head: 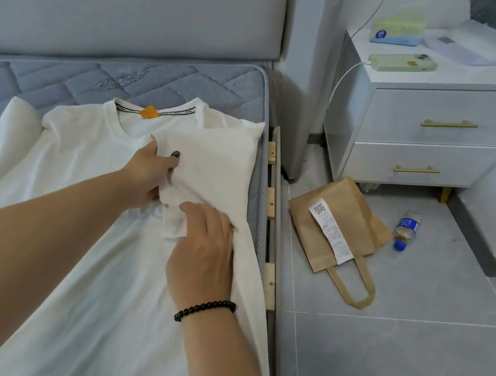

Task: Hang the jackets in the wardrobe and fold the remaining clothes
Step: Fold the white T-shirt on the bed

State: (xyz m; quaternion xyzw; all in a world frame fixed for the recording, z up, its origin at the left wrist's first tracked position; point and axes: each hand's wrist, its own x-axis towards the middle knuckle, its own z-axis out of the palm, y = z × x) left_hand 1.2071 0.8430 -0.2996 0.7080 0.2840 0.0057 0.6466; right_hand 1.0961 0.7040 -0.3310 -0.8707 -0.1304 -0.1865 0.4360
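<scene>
1. Head view: I see my left hand [148, 171] pinching the white T-shirt [85, 166]'s folded sleeve [211, 167] on the mattress [50, 76].
2. My right hand [203, 251] presses flat, fingers straight, on that sleeve.
3. Right of it, on the floor: paper bag [336, 228], bottle [407, 229], nightstand [436, 133].

Bed: grey quilted mattress [65, 78] against a pale grey padded headboard [132, 2], with small wooden blocks [271, 153] along its right side rail.
Floor: large grey tiles [408, 351] with thin pale grout lines.
Nightstand: white two-drawer bedside cabinet [436, 140] with slim gold bar handles [449, 123], right of the bed.
On the nightstand: pale green phone [403, 63] with a white cable attached, a tissue pack [396, 30], white papers [492, 46].
On the floor: flat brown paper bag [330, 227] bearing a white receipt, beside a lying plastic bottle with blue cap [405, 230].
Light: soft, even, cool.
</scene>
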